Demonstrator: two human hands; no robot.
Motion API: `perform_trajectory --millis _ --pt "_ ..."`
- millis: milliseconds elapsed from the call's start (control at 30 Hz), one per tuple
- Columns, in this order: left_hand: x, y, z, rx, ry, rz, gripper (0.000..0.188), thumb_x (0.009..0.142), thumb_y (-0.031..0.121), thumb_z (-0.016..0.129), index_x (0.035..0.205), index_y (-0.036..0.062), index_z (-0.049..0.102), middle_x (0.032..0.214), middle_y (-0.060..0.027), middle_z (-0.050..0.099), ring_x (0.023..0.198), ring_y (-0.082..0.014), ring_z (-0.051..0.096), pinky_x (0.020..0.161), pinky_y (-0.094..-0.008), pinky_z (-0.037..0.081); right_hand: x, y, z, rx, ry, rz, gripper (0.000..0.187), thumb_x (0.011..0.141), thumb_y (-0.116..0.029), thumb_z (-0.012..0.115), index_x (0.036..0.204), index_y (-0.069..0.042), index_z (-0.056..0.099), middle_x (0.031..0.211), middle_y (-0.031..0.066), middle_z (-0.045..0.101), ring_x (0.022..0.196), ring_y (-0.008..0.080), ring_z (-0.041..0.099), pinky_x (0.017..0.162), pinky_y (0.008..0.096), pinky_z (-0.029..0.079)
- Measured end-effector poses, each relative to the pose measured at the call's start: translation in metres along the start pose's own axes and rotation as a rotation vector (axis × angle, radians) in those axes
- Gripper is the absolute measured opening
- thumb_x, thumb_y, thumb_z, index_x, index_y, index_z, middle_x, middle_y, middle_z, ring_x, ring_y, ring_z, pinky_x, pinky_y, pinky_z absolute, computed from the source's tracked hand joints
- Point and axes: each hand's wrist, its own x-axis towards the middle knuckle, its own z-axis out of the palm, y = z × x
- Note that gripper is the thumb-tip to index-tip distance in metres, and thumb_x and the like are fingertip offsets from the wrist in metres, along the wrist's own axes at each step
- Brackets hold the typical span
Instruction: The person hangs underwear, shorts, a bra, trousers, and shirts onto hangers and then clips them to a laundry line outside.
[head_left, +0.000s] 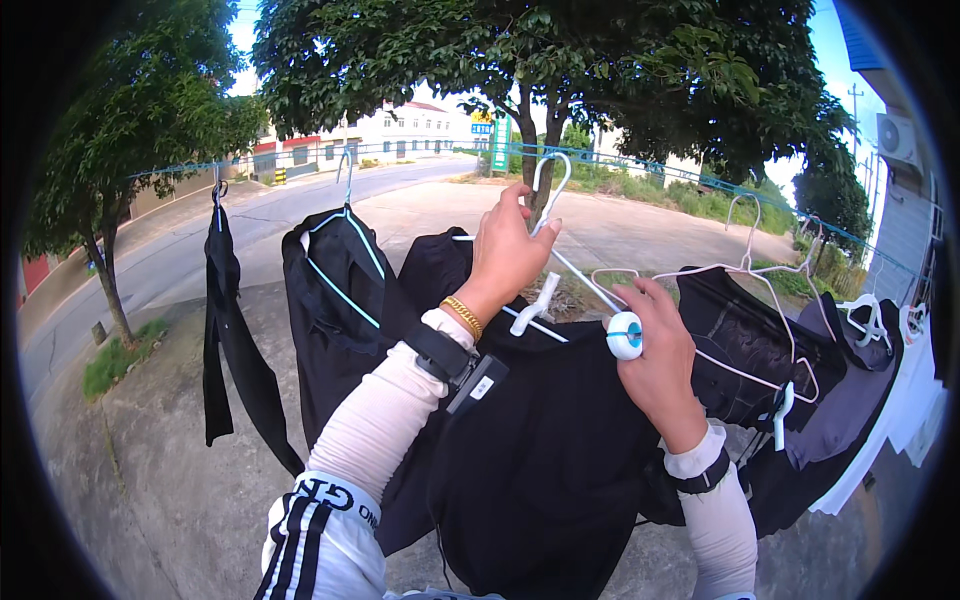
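Observation:
My left hand [510, 245] is closed around the neck of a white clothes hanger [574, 268], just below its hook. The hook rises close to a blue line [640, 163]; whether it rests on it I cannot tell. A black garment [540, 440] hangs from this hanger, and a white clip [537, 305] sits at its lower bar. At the hanger's right end my right hand [660, 365] is closed, with a rounded white-and-blue piece [625, 335] at its thumb side. Part of the right fingers' grip is hidden.
On the left of the line hang narrow black trousers [235, 330] and a black garment [335, 290] on a light-blue hanger. To the right are pale wire hangers [745, 265] with dark clothes, a grey garment [845, 400] and white cloth [885, 440]. Trees and a road lie beyond.

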Motion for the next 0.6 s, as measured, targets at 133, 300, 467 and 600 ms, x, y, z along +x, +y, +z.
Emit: perform_trajectory --millis 133,300,467,600 --pt "-0.027 0.014 -0.009 0.005 0.073 0.108 0.055 0.077 0.015 0.070 0.123 -0.0004 0.045 0.113 -0.0222 0.054 0.110 -0.0396 0.048 0.095 -0.0448 0.037 -0.007 -0.016 -0.016 0.025 -0.009 -0.088 0.035 0.072 -0.010 0.072 0.106 -0.004 0.063 0.116 0.0189 0.056 0.106 0.0378 0.055 0.088 0.0431 0.045" --pt "-0.070 0.040 -0.038 0.003 -0.080 0.092 0.051 0.079 0.017 0.069 0.123 0.0032 0.047 0.120 -0.0193 0.052 0.113 -0.0375 0.048 0.097 -0.0422 0.039 -0.031 -0.024 -0.041 0.019 -0.120 -0.121 0.037 0.071 -0.013 0.073 0.105 -0.002 0.062 0.120 0.0215 0.053 0.113 0.0403 0.050 0.097 0.0471 0.038" --pt "-0.134 0.069 -0.083 -0.067 -0.216 0.065 0.045 0.080 0.012 0.069 0.120 0.0030 0.049 0.119 -0.0172 0.051 0.115 -0.0350 0.048 0.098 -0.0393 0.038 -0.070 -0.040 -0.077 0.029 -0.147 -0.064 0.038 0.070 -0.010 0.073 0.106 -0.002 0.062 0.122 0.0195 0.053 0.118 0.0403 0.048 0.099 0.0500 0.035" --pt "-0.197 0.062 -0.103 -0.068 -0.365 -0.039 0.045 0.081 0.011 0.070 0.121 0.0040 0.049 0.120 -0.0159 0.048 0.109 -0.0298 0.053 0.094 -0.0359 0.044 -0.113 -0.048 -0.093 0.105 -0.096 -0.027 0.036 0.070 -0.004 0.072 0.104 -0.002 0.061 0.121 0.0182 0.054 0.115 0.0396 0.050 0.095 0.0479 0.040"
